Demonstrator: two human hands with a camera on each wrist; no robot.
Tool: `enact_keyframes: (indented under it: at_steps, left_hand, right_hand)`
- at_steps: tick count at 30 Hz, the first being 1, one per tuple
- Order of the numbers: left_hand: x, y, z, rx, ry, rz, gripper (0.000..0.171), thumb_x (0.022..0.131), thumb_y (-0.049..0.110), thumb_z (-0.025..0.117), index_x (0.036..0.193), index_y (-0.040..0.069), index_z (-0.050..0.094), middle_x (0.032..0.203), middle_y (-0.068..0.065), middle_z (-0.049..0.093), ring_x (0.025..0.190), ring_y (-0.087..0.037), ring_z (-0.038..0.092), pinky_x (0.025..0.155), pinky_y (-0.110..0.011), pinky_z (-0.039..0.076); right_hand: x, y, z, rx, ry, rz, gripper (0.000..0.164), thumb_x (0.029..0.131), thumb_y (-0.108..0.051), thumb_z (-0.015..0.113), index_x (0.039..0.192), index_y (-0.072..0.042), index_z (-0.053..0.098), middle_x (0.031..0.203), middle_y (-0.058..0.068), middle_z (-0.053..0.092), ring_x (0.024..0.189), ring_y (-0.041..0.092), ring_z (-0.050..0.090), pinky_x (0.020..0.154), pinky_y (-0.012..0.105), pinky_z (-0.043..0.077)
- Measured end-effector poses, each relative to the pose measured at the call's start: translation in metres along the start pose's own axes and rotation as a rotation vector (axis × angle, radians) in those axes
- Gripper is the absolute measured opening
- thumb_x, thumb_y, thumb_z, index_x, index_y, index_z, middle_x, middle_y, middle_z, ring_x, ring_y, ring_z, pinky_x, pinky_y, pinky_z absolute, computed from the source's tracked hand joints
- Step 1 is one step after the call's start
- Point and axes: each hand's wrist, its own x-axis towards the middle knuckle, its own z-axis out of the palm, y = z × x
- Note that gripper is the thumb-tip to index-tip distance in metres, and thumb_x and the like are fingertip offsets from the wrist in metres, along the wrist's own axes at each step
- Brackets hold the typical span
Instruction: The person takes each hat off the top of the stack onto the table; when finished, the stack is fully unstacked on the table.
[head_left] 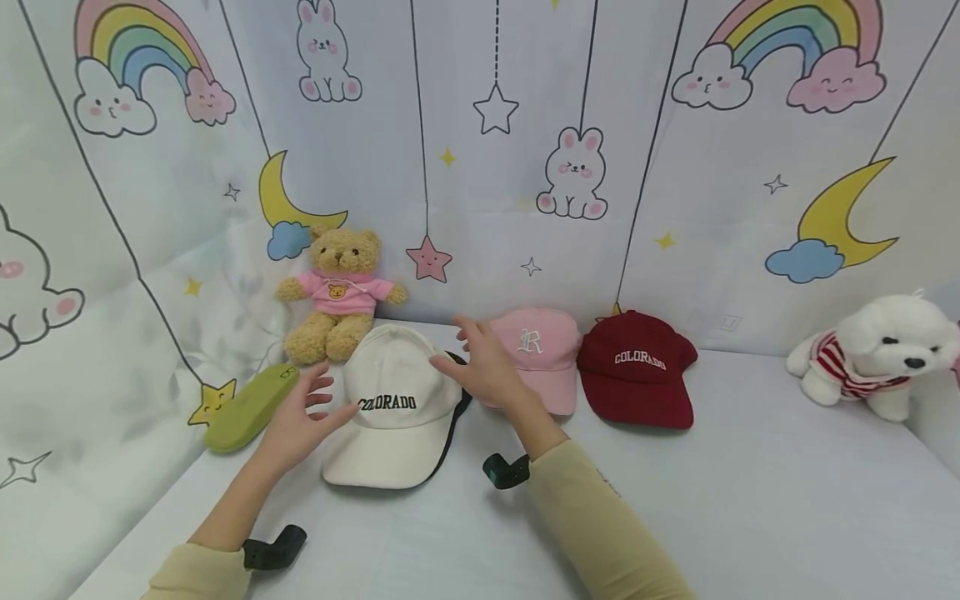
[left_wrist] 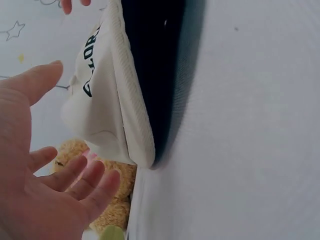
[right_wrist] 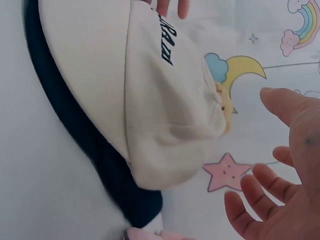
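A cream baseball cap [head_left: 393, 454] with dark COLORADO lettering lies over a dark navy cap [right_wrist: 112, 172], whose edge shows beneath it; most of the dark cap is hidden. At the cream cap's left side is my left hand [head_left: 303, 417], fingers spread and a little bent, holding nothing. My right hand [head_left: 487, 362] hovers by the cap's upper right side with its fingers apart, likewise holding nothing. In both wrist views a gap shows between each palm and the cream cap. Beside the right hand sits a pink cap [head_left: 551, 387], and right of that a dark red cap [head_left: 637, 392].
A teddy bear [head_left: 341, 292] in a pink top sits behind the cream cap. Left of it a green oblong item [head_left: 243, 417] leans by the patterned cloth wall [head_left: 480, 192]. At far right stands a white toy dog [head_left: 862, 354] on the white surface [head_left: 750, 500].
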Motion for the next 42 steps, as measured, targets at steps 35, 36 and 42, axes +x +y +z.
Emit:
enact_keyframes:
  at_steps: [35,36,42]
  left_hand:
    - [-0.003,-0.010,0.002,0.191,-0.184,-0.202,0.098,0.088,0.053,0.073,0.152,-0.007,0.028,0.136,-0.025,0.055,0.114,-0.032,0.052,0.093,-0.048,0.044]
    - [-0.002,-0.009,0.002,0.187,-0.185,-0.201,0.097,0.089,0.052,0.073,0.152,-0.007,0.028,0.136,-0.025,0.054,0.115,-0.033,0.052,0.093,-0.049,0.044]
    - [-0.002,-0.008,0.004,0.114,-0.179,-0.211,0.096,0.089,0.047,0.075,0.152,-0.007,0.027,0.139,-0.028,0.049,0.122,-0.038,0.050,0.096,-0.051,0.044]
  right_hand:
    - [-0.005,0.004,0.036,-0.016,-0.128,0.110,0.052,0.094,-0.030,0.073,0.132,0.001,0.053,0.109,0.005,0.058,0.098,0.017,0.056,0.085,0.032,0.050]
    - [-0.004,0.004,0.035,-0.009,-0.125,0.107,0.052,0.094,-0.030,0.073,0.132,0.001,0.053,0.108,0.005,0.058,0.097,0.017,0.056,0.085,0.032,0.051]
    - [-0.005,0.002,0.036,-0.015,-0.105,0.096,0.052,0.094,-0.028,0.073,0.133,0.000,0.053,0.106,0.005,0.055,0.095,0.016,0.054,0.081,0.030,0.050]
